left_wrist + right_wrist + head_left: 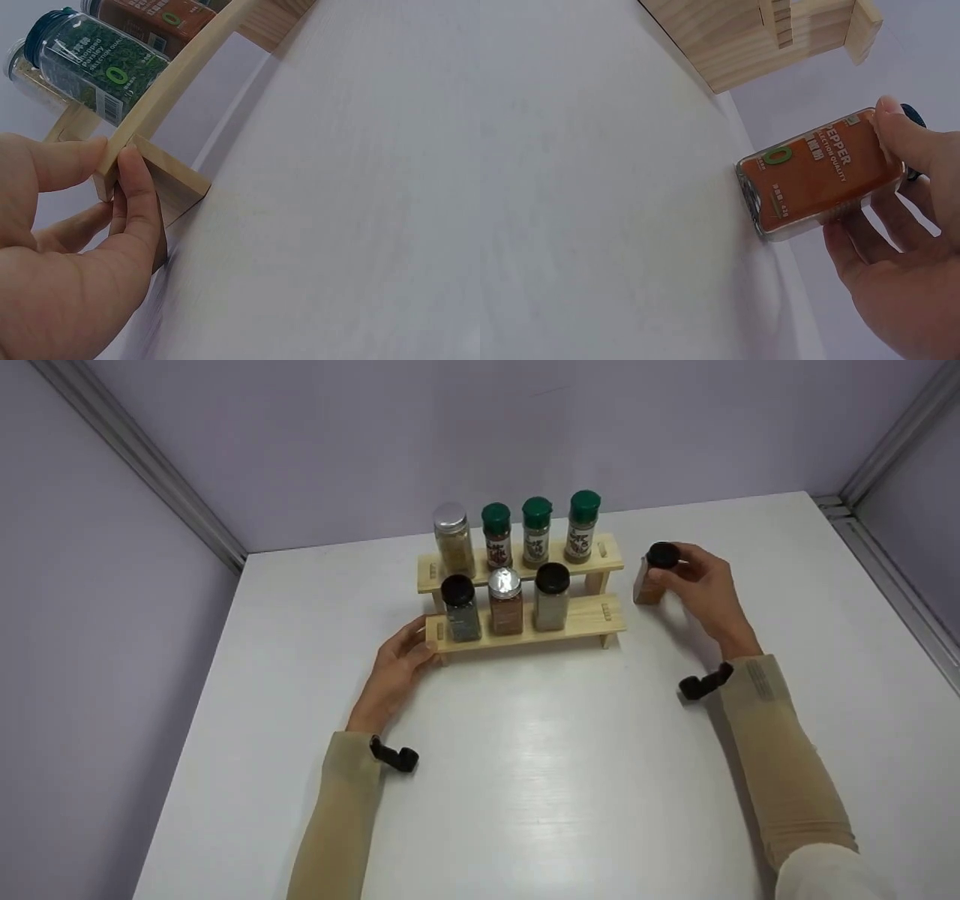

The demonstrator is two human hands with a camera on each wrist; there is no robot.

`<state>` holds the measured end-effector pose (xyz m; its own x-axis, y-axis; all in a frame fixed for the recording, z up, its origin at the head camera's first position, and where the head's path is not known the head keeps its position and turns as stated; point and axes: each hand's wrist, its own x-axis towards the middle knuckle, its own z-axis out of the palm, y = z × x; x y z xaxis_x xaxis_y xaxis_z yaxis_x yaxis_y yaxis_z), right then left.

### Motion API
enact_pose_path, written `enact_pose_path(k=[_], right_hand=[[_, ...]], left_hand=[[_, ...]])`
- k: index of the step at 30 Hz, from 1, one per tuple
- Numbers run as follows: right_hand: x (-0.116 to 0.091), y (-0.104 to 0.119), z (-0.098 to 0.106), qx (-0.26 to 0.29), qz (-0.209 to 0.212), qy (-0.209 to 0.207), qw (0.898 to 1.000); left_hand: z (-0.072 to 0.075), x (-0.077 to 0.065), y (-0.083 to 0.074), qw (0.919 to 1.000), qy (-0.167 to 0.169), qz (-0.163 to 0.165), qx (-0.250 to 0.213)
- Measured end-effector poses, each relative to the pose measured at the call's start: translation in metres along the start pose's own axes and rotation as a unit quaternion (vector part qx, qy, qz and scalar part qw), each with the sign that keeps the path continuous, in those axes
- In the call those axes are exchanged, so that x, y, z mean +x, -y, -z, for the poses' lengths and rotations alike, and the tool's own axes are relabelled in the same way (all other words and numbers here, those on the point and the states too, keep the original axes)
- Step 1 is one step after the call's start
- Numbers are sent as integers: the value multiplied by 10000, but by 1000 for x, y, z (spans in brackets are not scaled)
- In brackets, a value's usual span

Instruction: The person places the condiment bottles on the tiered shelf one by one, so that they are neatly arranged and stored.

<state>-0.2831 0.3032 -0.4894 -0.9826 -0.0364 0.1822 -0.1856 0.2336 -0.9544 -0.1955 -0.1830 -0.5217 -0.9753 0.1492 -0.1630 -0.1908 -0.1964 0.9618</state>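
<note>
My left hand (396, 669) grips the left end of the lower shelf of a two-tier wooden spice rack (585, 616). In the left wrist view, its thumb and fingers pinch the board's end beside the leg (176, 180). To the right of the rack, my right hand (709, 589) holds a pepper jar (817, 176) with reddish-brown powder and a dark lid, thumb on one side and fingers on the other. The jar's base is close to the table. Nearest the left hand on the lower shelf stands a chopped parsley jar (101, 67) with a dark lid.
Beside the parsley are a silver-lidded jar of reddish powder (507, 604) and a black-lidded pale jar (552, 598). The upper tier bears a silver-lidded jar (454, 540) and three green-capped bottles (536, 532). Behind the white table (525, 780) rises a pale wall (360, 450).
</note>
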Motion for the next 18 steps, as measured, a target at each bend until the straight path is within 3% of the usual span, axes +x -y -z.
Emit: enact_pose_path(k=[8,18], right_hand=[[1,13,-1,36,187,-242,9995],[-3,40,-2,694,776,-235,9943]], left_hand=[[1,-1,0,10000,10,3,-2],[-1,-1,0,9999,-80,31,-80]])
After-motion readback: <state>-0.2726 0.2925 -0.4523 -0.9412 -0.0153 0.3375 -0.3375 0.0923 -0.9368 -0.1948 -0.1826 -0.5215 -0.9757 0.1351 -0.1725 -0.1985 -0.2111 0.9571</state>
